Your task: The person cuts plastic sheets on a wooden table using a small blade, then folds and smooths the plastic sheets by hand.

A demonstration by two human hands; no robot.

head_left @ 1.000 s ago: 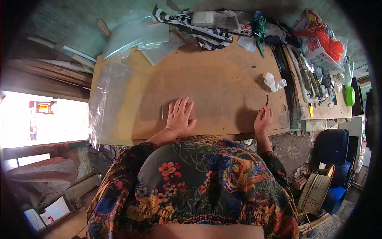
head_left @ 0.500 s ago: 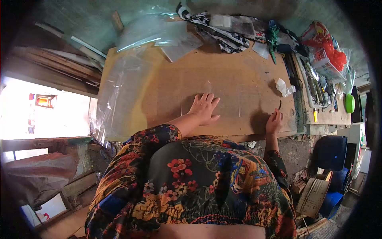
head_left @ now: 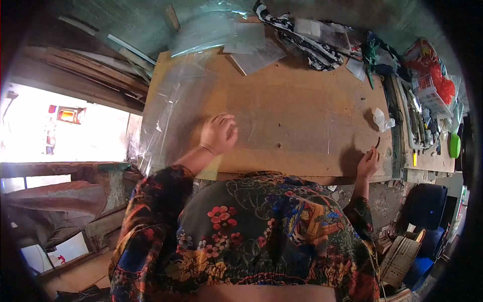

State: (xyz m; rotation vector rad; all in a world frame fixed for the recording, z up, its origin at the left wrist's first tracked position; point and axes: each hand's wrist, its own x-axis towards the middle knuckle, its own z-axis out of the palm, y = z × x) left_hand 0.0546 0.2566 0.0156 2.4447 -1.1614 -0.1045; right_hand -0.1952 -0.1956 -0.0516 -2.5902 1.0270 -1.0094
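Note:
My left hand [head_left: 219, 135] is over the left part of the wooden board [head_left: 282, 105], its fingers bent and apart, with nothing visible in it. Just left of it lies clear plastic sheeting [head_left: 171, 100]. At the board's right side my right hand [head_left: 369, 163] is closed on a thin dark stick-like piece [head_left: 378, 142], which points up from the fingertips. A crumpled white tissue [head_left: 383, 121] lies above that hand. A thin transparent sheet [head_left: 327, 132] seems to lie flat on the middle of the board; its edges are faint.
Flat clear sheets [head_left: 257, 58] and a black-and-white striped cloth [head_left: 322, 58] lie at the back edge. To the right are a tray of tools [head_left: 416, 121], a white basket [head_left: 430, 95] with a red bag [head_left: 444, 85] and a green object [head_left: 455, 146].
My left hand first slid right over the board, then moved back left toward the plastic sheeting, fingers now bent. My right hand keeps the dark piece. The camera view has shifted left.

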